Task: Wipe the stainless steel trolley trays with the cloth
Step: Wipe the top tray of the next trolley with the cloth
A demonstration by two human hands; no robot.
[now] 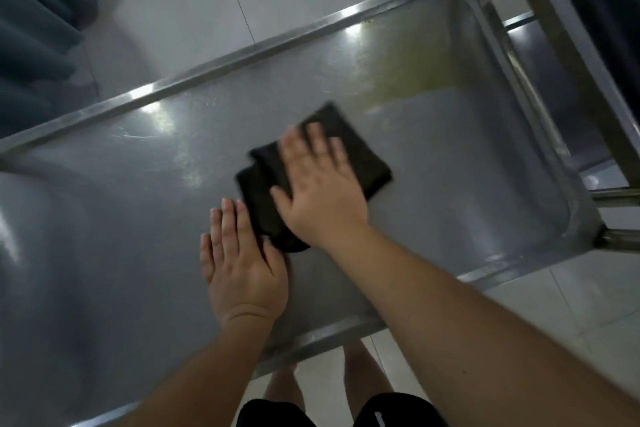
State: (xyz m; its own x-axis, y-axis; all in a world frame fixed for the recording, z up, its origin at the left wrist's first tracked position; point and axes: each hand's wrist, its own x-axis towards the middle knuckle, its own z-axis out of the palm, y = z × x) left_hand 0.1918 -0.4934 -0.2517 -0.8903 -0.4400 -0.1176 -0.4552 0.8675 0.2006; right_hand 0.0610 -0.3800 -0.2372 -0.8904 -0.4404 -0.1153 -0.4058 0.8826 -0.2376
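Right hand (320, 184) flat on dark cloth (349, 152), fingers straight, slightly spread, toward 12 o'clock. Left hand (242, 267) at 7 o'clock, flat on tray (104, 204), fingers together, touching cloth edge.

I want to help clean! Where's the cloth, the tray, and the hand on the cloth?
cloth (367, 163): head view, far right fold.
tray (138, 204): head view, bare floor.
right hand (320, 189): head view, back of hand.
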